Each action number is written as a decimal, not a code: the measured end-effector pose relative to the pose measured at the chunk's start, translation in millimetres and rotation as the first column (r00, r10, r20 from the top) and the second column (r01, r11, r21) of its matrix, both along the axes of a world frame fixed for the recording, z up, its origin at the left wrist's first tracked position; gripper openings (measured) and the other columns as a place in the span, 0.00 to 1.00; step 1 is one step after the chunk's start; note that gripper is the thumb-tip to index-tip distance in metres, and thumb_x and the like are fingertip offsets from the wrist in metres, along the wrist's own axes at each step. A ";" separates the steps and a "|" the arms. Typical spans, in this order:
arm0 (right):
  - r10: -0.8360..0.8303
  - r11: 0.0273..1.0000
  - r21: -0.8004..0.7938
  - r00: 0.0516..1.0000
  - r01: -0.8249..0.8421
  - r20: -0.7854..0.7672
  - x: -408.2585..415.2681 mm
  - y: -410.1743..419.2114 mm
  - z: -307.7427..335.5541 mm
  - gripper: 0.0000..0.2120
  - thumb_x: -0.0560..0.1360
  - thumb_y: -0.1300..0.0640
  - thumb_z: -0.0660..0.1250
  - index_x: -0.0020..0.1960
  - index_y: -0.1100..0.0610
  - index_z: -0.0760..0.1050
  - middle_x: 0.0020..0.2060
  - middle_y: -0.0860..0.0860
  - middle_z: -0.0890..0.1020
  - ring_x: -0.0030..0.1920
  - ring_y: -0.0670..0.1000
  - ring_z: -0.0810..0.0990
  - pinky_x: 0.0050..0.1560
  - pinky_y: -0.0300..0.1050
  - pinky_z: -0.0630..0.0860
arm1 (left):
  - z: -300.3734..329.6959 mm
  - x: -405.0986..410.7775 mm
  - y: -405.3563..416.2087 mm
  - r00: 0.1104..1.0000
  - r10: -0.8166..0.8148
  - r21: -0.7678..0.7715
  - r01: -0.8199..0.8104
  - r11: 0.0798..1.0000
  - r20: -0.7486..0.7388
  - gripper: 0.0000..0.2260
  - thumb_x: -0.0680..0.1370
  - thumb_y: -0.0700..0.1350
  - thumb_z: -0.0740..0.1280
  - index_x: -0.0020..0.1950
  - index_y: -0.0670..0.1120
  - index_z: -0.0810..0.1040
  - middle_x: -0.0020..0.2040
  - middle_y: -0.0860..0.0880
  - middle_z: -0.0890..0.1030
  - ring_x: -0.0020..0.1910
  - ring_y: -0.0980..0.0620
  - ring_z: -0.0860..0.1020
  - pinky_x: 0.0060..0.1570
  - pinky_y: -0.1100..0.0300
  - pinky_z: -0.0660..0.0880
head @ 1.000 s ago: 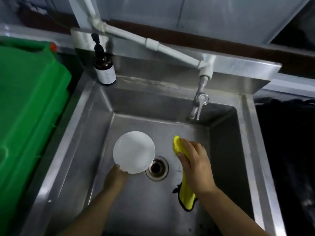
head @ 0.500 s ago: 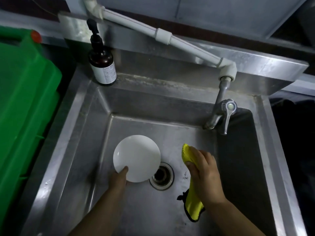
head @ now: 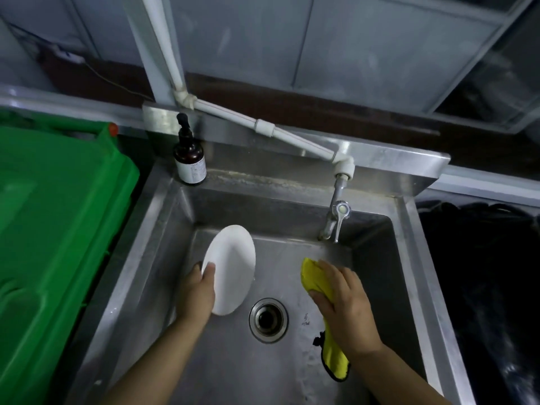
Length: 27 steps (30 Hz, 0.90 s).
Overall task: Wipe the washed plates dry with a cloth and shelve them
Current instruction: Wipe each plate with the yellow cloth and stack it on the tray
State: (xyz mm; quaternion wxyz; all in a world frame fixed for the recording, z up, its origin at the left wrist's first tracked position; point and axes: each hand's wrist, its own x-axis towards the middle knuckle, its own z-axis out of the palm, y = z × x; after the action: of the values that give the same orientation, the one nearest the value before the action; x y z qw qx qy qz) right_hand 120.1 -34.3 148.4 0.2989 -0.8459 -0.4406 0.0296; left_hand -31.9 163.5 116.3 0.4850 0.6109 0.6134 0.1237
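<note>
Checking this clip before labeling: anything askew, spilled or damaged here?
Nothing stands out. The left hand holds the white plate tilted on edge over the sink, intact as far as visible. The right hand grips the yellow cloth. The soap bottle stands upright.

A steel sink (head: 163,229) has a round drain (head: 268,320) in its floor. On the sink's back left corner stands a brown pump bottle (head: 189,159). A tap (head: 336,220) hangs over its back right, fed by a white pipe (head: 263,128). Left of the sink sits a green bin (head: 52,229).
</note>
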 end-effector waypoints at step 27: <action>0.167 0.734 0.572 0.914 -0.366 0.371 -16.9 -66.6 291.2 0.16 0.71 0.57 0.69 0.57 0.47 0.72 0.55 0.44 0.68 0.55 0.47 0.70 0.57 0.32 0.65 | 375.1 -56.1 -168.2 0.857 -0.170 0.648 -0.222 0.729 0.486 0.11 0.78 0.48 0.65 0.42 0.42 0.78 0.38 0.46 0.81 0.40 0.44 0.79 0.41 0.50 0.75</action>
State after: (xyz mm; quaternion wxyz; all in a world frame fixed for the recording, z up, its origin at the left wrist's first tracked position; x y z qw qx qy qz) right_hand 103.2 -100.9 439.6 0.4882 -0.6178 -0.5821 -0.2029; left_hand -88.0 -4.7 491.4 0.3689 0.6807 0.3805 0.5058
